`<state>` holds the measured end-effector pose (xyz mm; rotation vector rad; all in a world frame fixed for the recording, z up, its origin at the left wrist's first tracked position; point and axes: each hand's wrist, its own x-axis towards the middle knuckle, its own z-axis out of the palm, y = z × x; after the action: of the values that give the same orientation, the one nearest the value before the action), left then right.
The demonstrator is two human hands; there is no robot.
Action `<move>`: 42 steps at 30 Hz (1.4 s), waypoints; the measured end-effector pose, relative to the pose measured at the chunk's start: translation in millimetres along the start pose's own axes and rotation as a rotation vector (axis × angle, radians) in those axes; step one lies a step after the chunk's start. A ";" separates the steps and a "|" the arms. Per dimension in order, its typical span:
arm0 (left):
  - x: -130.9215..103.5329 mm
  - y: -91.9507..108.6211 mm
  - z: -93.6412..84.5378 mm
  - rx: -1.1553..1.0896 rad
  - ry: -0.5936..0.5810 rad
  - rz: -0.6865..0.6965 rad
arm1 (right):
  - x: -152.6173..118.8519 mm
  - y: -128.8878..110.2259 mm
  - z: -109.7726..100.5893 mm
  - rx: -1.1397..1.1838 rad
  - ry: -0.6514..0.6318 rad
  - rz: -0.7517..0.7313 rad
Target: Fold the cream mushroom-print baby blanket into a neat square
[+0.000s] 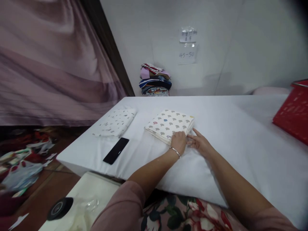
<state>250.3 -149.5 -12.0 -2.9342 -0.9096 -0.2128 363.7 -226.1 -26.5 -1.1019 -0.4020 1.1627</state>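
A folded white cloth with grey mushroom-like prints (169, 123) lies on the white-covered table (223, 128). At its near right corner my left hand (178, 142), with a bracelet on the wrist, has its fingers closed on the edge. My right hand (198, 142) is beside the same corner, palm turned toward the cloth, fingers apart, its fingertips close to the edge. Farther left lies another folded white cloth with small dark prints (116, 122). A black phone (116, 150) rests on the table in front of that cloth.
A stack of folded fabrics (156, 80) stands beyond the table's back edge. On the right is a red basket (293, 112). A pale surface at lower left holds a black round object (60, 208). Pink curtain (55, 57) hangs left; bags (21, 173) lie on the floor.
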 end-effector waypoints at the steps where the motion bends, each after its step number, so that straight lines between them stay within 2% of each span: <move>1: -3.2 0.2 0.2 -0.014 0.009 -0.003 | -1.1 0.1 0.3 -0.024 -0.001 0.004; 6: -18.3 -4.1 3.6 -0.070 0.080 0.042 | -9.1 0.5 3.0 -0.129 -0.008 0.002; 11: -35.2 -15.5 8.7 -0.101 0.172 0.143 | -13.4 6.6 2.4 -0.248 -0.020 -0.043; 15: -52.8 -33.5 8.6 -0.184 0.168 0.235 | -14.2 14.4 -1.8 -0.414 0.146 -0.228; 18: -64.5 -59.8 5.4 -0.292 0.150 0.273 | -19.3 20.3 -1.4 -0.540 0.252 -0.392; 19: -67.0 -71.5 4.5 -0.323 0.153 0.248 | -22.4 22.0 1.0 -0.581 0.254 -0.438; 21: -68.8 -98.4 3.8 -0.364 0.179 0.113 | -29.8 24.6 10.4 -0.682 0.227 -0.505; 25: -60.5 -153.2 7.1 -0.389 0.237 -0.332 | -38.1 22.9 45.4 -0.963 0.076 -0.664; 27: -52.2 -173.1 10.1 -0.411 0.234 -0.528 | -33.8 20.5 64.8 -1.117 -0.029 -0.801; 29: -42.8 -185.5 13.3 -0.442 0.211 -0.641 | -23.6 20.9 79.4 -1.290 -0.102 -0.895; 31: -33.8 -191.3 16.5 -0.471 0.172 -0.673 | -10.0 26.1 85.3 -1.480 -0.145 -0.896; 34: -23.9 -193.5 20.8 -0.500 0.150 -0.672 | 9.2 40.7 77.3 -1.710 -0.152 -0.842; 38: -18.5 -194.7 26.2 -0.504 0.182 -0.639 | 21.6 55.2 54.6 -1.845 -0.136 -0.913; 42: -15.7 -198.9 30.3 -0.530 0.186 -0.599 | 24.5 55.1 43.4 -1.917 -0.195 -0.978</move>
<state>128.2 8.6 -40.6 -2.8779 -1.9234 -0.8548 312.0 -184.7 -60.1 -1.8880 -2.1499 -0.3717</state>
